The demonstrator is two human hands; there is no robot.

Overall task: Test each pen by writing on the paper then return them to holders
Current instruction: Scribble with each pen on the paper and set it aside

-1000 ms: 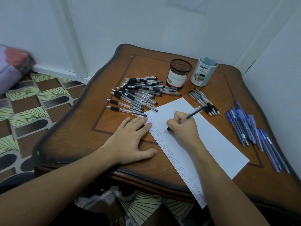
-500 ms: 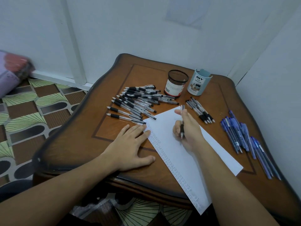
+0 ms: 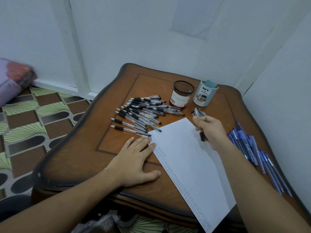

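A white paper [image 3: 190, 158] lies slanted on the brown table [image 3: 117, 145], with small writing along its left edge. My left hand [image 3: 136, 160] lies flat on the table, fingertips pressing the paper's left corner. My right hand [image 3: 210, 130] hovers over the paper's far right corner and holds a black-grip pen [image 3: 202, 136], tip pointing toward me. A heap of black-grip pens [image 3: 141, 113] lies left of the paper. A smaller bunch of pens [image 3: 198, 112] sits just beyond my right hand. A black mesh holder [image 3: 182, 94] and a pale blue holder [image 3: 204, 93] stand at the back.
Several blue pens [image 3: 252, 148] lie along the table's right side near the wall [image 3: 286, 98]. The table sits in a white corner. Patterned floor [image 3: 33, 118] spreads to the left, with a purple bundle [image 3: 11, 79] at the far left.
My right hand lifted the pen off the paper, turned it tip-toward-me and moved it right and back toward the small bunch of pens. My left hand stayed put. The camera tilted up.
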